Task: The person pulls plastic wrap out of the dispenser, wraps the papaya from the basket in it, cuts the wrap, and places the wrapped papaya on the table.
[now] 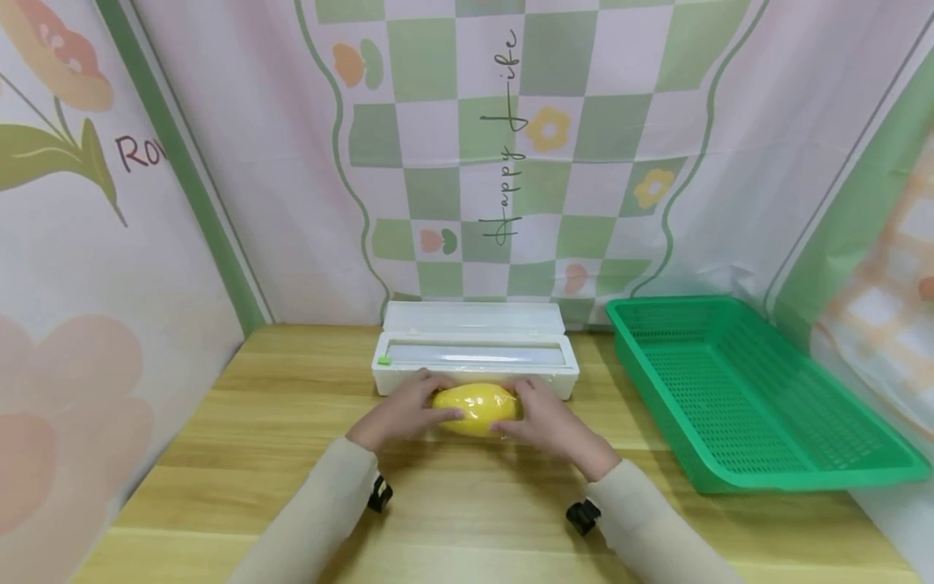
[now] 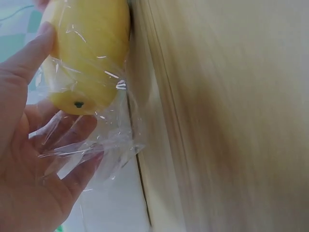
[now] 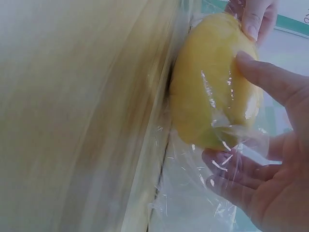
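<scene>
A smooth yellow mango (image 1: 476, 408), wrapped in clear cling film (image 2: 113, 140), is held between both hands just in front of a white cling film dispenser (image 1: 394, 377). My left hand (image 1: 409, 410) grips its left end, thumb on the near side and fingers behind. From the right end, my right hand (image 1: 543, 418) grips it likewise, its thumb (image 3: 270, 79) lying on the fruit. Loose film bunches out past both ends, over the fingers. A small dark green stem mark shows through the film in the left wrist view. The dispenser's lid (image 1: 474, 318) stands raised at the back.
A green slatted plastic basket (image 1: 657, 397) stands on the right of the wooden table (image 1: 292, 397). Behind hangs a printed cloth (image 1: 489, 138) with green checks, and more cloth closes both sides. A small green slider (image 1: 384, 360) sits at the dispenser's left end.
</scene>
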A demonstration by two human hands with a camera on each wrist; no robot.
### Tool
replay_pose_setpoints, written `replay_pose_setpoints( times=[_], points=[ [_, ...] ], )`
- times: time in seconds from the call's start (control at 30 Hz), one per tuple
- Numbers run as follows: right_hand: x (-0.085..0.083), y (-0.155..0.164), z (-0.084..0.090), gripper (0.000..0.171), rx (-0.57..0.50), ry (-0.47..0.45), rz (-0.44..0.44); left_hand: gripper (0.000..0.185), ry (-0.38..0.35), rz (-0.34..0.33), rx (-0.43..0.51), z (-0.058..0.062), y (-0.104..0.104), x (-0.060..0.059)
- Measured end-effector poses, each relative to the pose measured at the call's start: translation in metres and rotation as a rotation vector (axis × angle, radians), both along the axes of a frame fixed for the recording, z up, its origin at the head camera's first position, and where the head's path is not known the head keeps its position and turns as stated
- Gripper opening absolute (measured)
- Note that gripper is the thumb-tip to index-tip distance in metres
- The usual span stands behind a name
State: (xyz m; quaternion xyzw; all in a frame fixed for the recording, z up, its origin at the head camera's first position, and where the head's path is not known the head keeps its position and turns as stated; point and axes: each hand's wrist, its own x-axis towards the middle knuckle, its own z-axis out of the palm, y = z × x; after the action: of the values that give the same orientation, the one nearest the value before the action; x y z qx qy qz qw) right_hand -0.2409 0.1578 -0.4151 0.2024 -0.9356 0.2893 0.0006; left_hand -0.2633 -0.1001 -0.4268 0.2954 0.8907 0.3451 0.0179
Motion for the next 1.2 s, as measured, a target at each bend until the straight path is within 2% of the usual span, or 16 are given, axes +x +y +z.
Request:
replay_pose_setpoints(
  times=[0.13,0.37,0.53,0.8,0.93,1.07,1.2],
  points=[
    [-0.006,0.001,0.001,0.064,0.01,0.026,0.029,0.049,0.021,0.041,-0.032,0.001,-0.002,-0.001],
    [-0.012,0.002,0.001,0.055,-0.017,0.046,0.064,0.048,0.03,0.038,-0.026,0.0,-0.001,-0.005],
    [-0.015,0.002,-0.002,0.054,-0.069,0.03,0.041,0.045,0.028,0.018,0.019,-0.003,-0.002,-0.009],
    [-0.009,0.0,-0.007,0.064,-0.131,-0.003,0.016,0.05,-0.026,0.02,0.075,-0.012,-0.008,-0.012],
    [-0.006,-0.001,-0.008,0.069,-0.129,-0.023,-0.014,0.049,-0.098,0.039,0.12,-0.015,-0.016,-0.01],
    [-0.005,0.0,-0.008,0.073,-0.124,-0.025,-0.021,0.049,-0.136,0.064,0.138,-0.015,-0.025,-0.007],
    [-0.003,0.0,-0.006,0.074,-0.131,-0.038,-0.018,0.041,-0.112,0.101,0.151,-0.011,-0.034,-0.004]
  ],
)
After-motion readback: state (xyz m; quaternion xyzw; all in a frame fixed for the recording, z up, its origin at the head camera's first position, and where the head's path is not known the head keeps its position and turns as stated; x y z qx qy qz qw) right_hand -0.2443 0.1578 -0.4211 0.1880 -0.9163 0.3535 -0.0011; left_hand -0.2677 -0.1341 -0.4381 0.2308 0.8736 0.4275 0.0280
